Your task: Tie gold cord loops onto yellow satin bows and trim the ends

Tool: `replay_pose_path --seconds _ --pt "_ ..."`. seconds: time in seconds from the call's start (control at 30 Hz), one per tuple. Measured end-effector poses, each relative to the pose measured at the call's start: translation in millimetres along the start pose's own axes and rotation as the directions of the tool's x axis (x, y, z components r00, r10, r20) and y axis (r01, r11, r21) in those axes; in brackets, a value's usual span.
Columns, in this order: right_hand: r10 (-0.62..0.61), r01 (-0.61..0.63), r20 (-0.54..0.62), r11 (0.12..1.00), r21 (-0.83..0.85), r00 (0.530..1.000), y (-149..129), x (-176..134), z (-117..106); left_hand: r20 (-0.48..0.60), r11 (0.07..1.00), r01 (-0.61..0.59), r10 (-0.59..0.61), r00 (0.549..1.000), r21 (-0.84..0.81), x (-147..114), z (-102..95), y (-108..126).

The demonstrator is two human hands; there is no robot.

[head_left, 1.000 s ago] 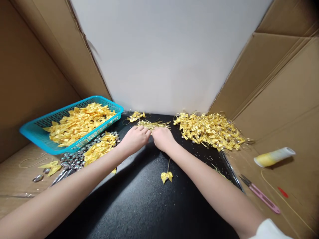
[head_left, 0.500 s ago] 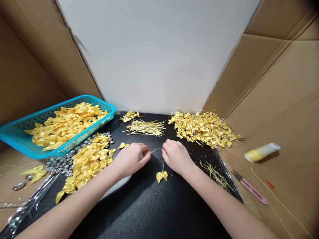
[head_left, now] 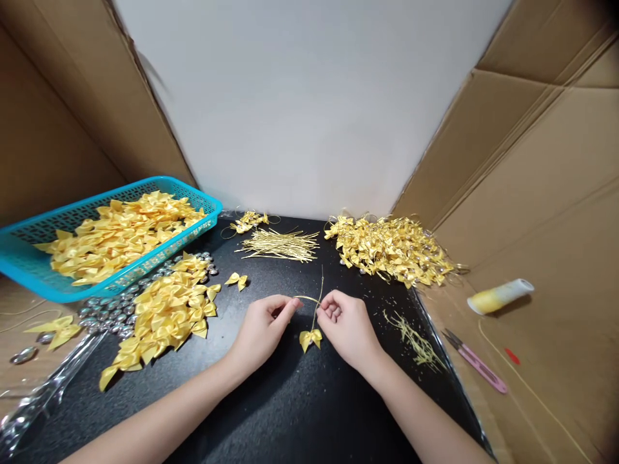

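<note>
Between my hands a thin gold cord (head_left: pixel 308 298) runs in a shallow arc. My left hand (head_left: pixel 264 325) pinches one end of it between thumb and fingertips. At the other side my right hand (head_left: pixel 349 327) pinches the cord where two strands cross, its other fingers curled in. One loose strand sticks up above the crossing. Below it, a yellow ribbon bow (head_left: pixel 310 339) hangs on the cord beside my right fingertips, close to the black table top (head_left: pixel 271 412). Another yellow bow (head_left: pixel 236 280) lies alone beyond my left hand.
At left stand a blue basket (head_left: pixel 213 216) of bows, a pile of loose bows (head_left: pixel 164 316) and silver beads (head_left: pixel 109 312). Farther back lie gold cords (head_left: pixel 280 245) and finished corded bows (head_left: pixel 391 251). Cord scraps (head_left: pixel 413 338), pink thread snips (head_left: pixel 478 366) and a tube (head_left: pixel 500 296) are right.
Both hands have come slightly lower, and my right hand has turned so its curled fingers show. A loose cord end now stands up above the crossing. The bow stays hanging nearly in place.
</note>
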State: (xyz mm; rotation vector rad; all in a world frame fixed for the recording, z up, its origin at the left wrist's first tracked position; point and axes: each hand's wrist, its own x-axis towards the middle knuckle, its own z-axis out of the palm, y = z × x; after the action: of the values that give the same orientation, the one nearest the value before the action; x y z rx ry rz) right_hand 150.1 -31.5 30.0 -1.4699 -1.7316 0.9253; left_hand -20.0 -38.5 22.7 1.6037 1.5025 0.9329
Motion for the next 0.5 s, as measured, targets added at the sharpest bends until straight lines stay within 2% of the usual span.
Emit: replay_pose_path --seconds 0.1,0.17,0.3,0.5 --pt "0.096 -0.096 0.015 0.946 0.308 0.995 1.7 -6.8 4.8 0.087 0.927 0.216 -0.199 0.976 -0.306 -3.6 10.4 0.3" --pt "0.146 -0.14 0.023 0.87 0.473 0.989 2.9 -9.8 8.7 0.115 0.853 0.275 -0.25 0.961 -0.444 -4.5 15.0 1.2" --pt "0.203 -0.15 -0.01 0.756 0.637 0.979 4.8 -14.4 17.5 0.056 0.822 0.251 -0.259 0.964 -0.511 -6.2 19.8 -0.1" --pt "0.197 -0.058 -0.122 0.718 0.694 0.973 8.9 -20.9 24.9 0.011 0.804 0.21 -0.246 0.969 -0.556 -9.9 24.1 -4.5"
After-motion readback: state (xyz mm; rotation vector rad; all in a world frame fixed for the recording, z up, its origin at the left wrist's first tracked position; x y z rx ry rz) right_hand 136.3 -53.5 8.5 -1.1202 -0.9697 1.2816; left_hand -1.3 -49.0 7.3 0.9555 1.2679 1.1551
